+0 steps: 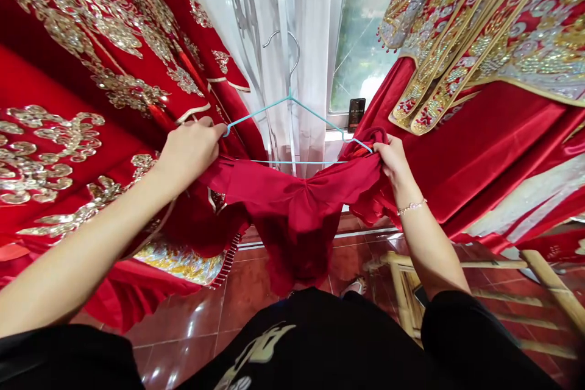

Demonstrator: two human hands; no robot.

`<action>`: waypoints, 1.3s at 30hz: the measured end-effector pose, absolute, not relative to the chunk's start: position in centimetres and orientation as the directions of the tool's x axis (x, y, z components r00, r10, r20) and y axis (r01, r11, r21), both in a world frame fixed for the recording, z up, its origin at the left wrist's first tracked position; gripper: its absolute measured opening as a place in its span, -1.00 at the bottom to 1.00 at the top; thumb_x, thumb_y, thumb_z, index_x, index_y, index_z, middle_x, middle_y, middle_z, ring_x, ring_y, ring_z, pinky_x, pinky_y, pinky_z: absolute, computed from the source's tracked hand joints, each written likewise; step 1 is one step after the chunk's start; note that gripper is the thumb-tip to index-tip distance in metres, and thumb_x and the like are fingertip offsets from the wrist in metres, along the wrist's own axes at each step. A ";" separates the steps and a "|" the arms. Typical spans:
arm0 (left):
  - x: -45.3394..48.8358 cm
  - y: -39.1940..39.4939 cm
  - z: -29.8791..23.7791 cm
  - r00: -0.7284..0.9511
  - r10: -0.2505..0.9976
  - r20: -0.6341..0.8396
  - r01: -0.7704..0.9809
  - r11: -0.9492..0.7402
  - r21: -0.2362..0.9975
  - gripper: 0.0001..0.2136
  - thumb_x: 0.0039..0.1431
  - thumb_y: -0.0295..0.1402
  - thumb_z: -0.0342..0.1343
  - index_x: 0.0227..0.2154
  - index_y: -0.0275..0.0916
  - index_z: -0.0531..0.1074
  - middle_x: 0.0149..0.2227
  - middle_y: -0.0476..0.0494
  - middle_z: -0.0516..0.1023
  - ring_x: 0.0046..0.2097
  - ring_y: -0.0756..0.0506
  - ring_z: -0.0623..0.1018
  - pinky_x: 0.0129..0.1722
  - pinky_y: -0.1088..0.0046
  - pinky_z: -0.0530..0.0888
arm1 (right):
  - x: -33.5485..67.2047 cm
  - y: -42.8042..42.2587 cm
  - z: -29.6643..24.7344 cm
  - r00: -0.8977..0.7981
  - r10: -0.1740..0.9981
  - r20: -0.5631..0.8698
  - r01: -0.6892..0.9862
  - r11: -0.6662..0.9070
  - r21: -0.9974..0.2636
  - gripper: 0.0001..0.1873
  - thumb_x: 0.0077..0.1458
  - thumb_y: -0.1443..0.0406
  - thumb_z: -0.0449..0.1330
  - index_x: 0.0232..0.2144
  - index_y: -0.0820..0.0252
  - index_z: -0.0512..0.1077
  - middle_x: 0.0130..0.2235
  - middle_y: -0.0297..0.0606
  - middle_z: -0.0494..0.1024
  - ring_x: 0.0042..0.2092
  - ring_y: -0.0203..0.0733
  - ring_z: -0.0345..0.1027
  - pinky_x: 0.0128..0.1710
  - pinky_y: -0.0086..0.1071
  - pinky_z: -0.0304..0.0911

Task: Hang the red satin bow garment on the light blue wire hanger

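A light blue wire hanger (pixel 292 111) with a silver hook is held up in front of me. A plain dark red garment (pixel 292 207) hangs from its lower bar and sags in the middle. My left hand (pixel 189 149) is closed on the hanger's left corner and the cloth there. My right hand (pixel 390 158), with a bracelet on the wrist, is closed on the hanger's right corner and bunched red cloth.
Red robes with gold embroidery hang at the left (pixel 68 103) and right (pixel 493 42). White sheer curtains (pixel 292 12) and a window (pixel 365 24) lie ahead, with a phone (pixel 356 114) on the sill. A bamboo frame (pixel 457 280) stands on the red tile floor (pixel 228 298).
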State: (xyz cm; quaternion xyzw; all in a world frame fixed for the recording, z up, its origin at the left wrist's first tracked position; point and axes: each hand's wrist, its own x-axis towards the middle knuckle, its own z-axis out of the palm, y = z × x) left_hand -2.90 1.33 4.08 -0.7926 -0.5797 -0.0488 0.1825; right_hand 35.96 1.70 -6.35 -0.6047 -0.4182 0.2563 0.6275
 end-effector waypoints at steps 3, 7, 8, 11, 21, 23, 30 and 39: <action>-3.4 3.3 5.5 0.340 0.906 0.253 0.937 -0.304 -0.171 -0.77 0.19 -0.58 0.01 -0.19 -0.30 0.53 -0.16 -0.27 0.61 -0.06 -0.30 0.58 -0.02 0.07 0.53 | 35.6 1.1 -6.7 0.565 0.815 0.130 0.058 0.118 -0.991 -0.78 -0.36 0.42 0.11 -0.64 0.11 0.09 -0.63 -0.52 0.11 -0.56 -0.42 -0.04 -0.59 -0.49 -0.05; -4.9 5.5 6.4 0.408 0.856 0.317 0.858 -0.479 0.187 -0.75 0.08 -0.63 0.03 -0.25 -0.28 0.53 -0.27 -0.06 0.64 -0.15 -0.05 0.60 0.00 0.39 0.50 | 35.5 0.5 -6.8 0.563 0.815 0.142 0.028 0.153 -0.988 -0.76 -0.37 0.38 0.13 -0.65 0.11 0.08 -0.65 -0.53 0.09 -0.57 -0.43 -0.07 -0.62 -0.51 -0.09; -4.9 5.5 6.4 0.420 0.837 0.350 0.838 -0.506 0.205 -0.71 0.07 -0.63 0.01 -0.21 -0.27 0.52 -0.23 -0.06 0.65 -0.15 -0.03 0.60 0.00 0.41 0.49 | 35.5 0.5 -6.8 0.560 0.815 0.145 0.030 0.155 -0.987 -0.77 -0.37 0.37 0.14 -0.65 0.11 0.09 -0.65 -0.53 0.10 -0.58 -0.43 -0.06 -0.62 -0.51 -0.08; -4.4 4.7 6.1 0.455 0.800 0.392 0.871 -0.491 -0.009 -0.68 0.09 -0.57 -0.01 -0.16 -0.21 0.54 -0.07 -0.12 0.64 -0.08 -0.15 0.60 -0.03 0.30 0.51 | 35.3 0.3 -7.0 0.551 0.821 0.150 0.030 0.160 -0.987 -0.85 -0.38 0.37 0.14 -0.63 0.13 0.21 -0.64 -0.51 0.19 -0.57 -0.42 0.01 -0.61 -0.50 -0.02; -4.0 6.0 7.5 0.246 0.896 0.370 0.897 -0.355 0.264 -0.79 0.15 -0.51 0.00 -0.35 -0.37 0.57 -0.28 -0.09 0.67 -0.26 0.01 0.52 -0.02 0.42 0.50 | 34.8 0.1 -7.2 0.566 0.803 0.187 0.009 0.220 -0.975 -0.89 -0.46 0.39 0.08 -0.69 0.16 0.20 -0.66 -0.50 0.17 -0.58 -0.44 -0.02 -0.61 -0.52 -0.07; -4.6 6.8 7.5 0.159 0.932 0.324 0.896 -0.274 0.348 -0.80 0.14 -0.52 0.02 -0.29 -0.37 0.56 -0.24 -0.09 0.68 -0.30 0.01 0.50 -0.07 0.39 0.53 | 35.1 0.0 -7.3 0.568 0.799 0.196 0.004 0.236 -0.972 -0.89 -0.47 0.39 0.08 -0.69 0.16 0.22 -0.65 -0.50 0.18 -0.58 -0.43 -0.01 -0.61 -0.52 -0.07; -7.1 5.9 5.3 0.170 0.934 0.315 0.872 -0.291 0.393 -0.80 0.02 -0.61 0.00 -0.46 -0.27 0.50 -0.35 -0.05 0.64 -0.25 -0.05 0.54 -0.03 0.38 0.50 | 35.8 -1.2 -10.2 0.702 0.686 0.190 -0.060 0.322 -0.945 -0.83 -0.48 0.35 0.08 -0.66 0.14 0.16 -0.61 -0.53 0.11 -0.53 -0.44 -0.07 -0.56 -0.52 -0.08; -9.2 -1.3 -11.6 0.112 0.972 -0.209 0.984 -0.080 0.157 -0.68 0.11 -0.60 -0.09 -0.34 -0.27 0.59 -0.09 -0.20 0.66 -0.05 -0.16 0.62 0.00 0.39 0.46 | 32.9 -6.6 -18.5 0.727 0.662 0.182 -0.058 0.323 -0.945 -0.47 -0.40 0.40 0.14 -0.23 0.02 0.22 -0.35 -0.49 0.33 -0.40 -0.34 0.14 -0.41 -0.46 0.10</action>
